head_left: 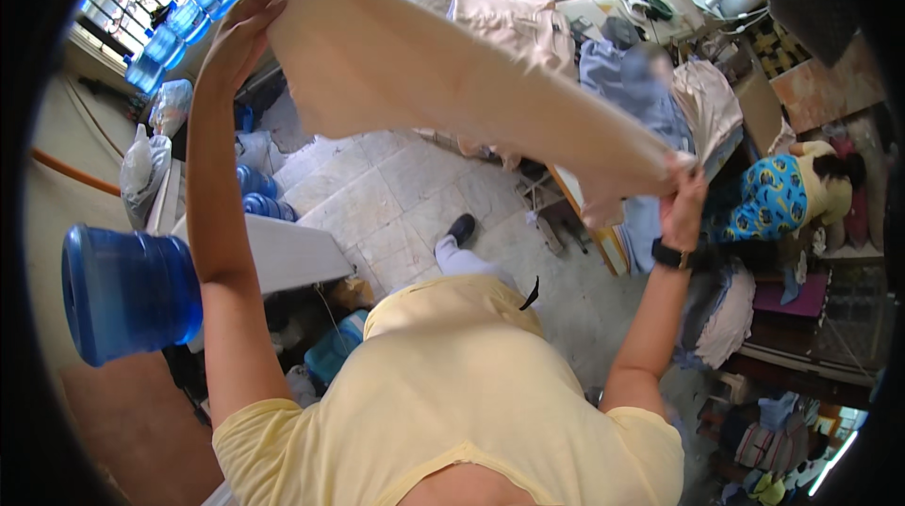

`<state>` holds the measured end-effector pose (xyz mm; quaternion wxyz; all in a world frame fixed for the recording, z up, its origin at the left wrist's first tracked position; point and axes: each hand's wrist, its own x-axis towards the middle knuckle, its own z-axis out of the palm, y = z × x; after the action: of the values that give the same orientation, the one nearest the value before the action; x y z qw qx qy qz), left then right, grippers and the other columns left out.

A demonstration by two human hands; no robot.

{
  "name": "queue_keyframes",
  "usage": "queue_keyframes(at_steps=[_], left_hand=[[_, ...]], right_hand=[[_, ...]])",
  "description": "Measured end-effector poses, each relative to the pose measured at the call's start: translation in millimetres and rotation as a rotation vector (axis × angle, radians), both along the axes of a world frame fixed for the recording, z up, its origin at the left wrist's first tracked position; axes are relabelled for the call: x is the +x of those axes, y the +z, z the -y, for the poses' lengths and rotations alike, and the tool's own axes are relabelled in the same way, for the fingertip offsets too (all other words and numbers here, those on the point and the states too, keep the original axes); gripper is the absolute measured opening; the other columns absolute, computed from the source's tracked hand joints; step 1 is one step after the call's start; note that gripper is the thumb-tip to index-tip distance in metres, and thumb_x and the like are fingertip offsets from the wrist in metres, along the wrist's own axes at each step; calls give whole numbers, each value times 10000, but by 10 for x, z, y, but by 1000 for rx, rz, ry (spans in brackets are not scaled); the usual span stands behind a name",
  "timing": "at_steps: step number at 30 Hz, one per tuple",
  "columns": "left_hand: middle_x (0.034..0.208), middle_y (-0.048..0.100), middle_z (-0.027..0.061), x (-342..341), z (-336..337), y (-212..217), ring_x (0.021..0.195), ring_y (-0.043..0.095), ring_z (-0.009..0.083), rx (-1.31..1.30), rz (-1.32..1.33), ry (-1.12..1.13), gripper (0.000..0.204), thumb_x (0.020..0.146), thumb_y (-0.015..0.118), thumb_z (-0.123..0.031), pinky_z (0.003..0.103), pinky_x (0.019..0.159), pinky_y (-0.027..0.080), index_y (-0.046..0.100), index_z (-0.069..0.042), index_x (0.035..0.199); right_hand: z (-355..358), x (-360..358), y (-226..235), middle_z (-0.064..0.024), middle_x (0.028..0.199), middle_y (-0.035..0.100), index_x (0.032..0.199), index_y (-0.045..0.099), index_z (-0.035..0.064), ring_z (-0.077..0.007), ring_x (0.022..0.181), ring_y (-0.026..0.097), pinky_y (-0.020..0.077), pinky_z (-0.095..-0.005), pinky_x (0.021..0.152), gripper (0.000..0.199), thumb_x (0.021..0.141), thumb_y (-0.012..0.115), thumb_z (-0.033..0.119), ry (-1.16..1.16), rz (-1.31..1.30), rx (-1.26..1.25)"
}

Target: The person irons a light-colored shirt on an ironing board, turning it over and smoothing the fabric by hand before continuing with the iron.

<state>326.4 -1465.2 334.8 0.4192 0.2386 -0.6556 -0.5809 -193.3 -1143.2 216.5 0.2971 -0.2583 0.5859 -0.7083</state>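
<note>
At the far left, a blue water jug (132,294) sits beside the left forearm. Farther up, the left hand (245,35) pinches one end of a beige cloth (434,82), which hangs stretched in the air over the tiled floor (386,190). Blue clothes (611,77) lie beyond it. The right hand (685,197) grips the other end. Rightmost, a person (778,190) bends forward.
</note>
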Motion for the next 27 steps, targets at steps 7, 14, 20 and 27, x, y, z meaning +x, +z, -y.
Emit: queue_keyframes(at_steps=[7,14,20,27], left_hand=[[1461,523,61,-96,1198,519,1299,517,152,-61,181,138,535,983,586,-174,303,1114,372,455,-32,1482],[1136,692,92,-446,2311,694,1071,651,190,-471,390,543,406,944,692,-276,336,959,516,653,-16,1253],[1297,600,110,-1021,3180,974,1218,541,211,-416,211,90,553,925,700,-206,346,1062,405,522,-23,1415],[1190,619,79,-1900,4249,724,1097,546,173,-348,206,-57,509,889,734,-185,324,964,419,566,-31,1344]], right_hand=[[852,237,0,-146,1331,589,1565,276,71,-185,1119,631,505,-315,974,823,833,618,-88,512,356,-46],[1675,-209,584,-87,1268,661,1340,602,4,-109,1062,630,491,-256,947,383,962,648,51,-16,-313,-202],[2166,-620,888,-66,1167,697,1229,667,-11,-99,936,657,525,-217,814,298,937,693,44,-147,-634,-90],[2382,-750,907,-58,1087,708,1153,685,-31,-112,921,657,528,-244,825,280,893,750,53,-358,-696,-46]])
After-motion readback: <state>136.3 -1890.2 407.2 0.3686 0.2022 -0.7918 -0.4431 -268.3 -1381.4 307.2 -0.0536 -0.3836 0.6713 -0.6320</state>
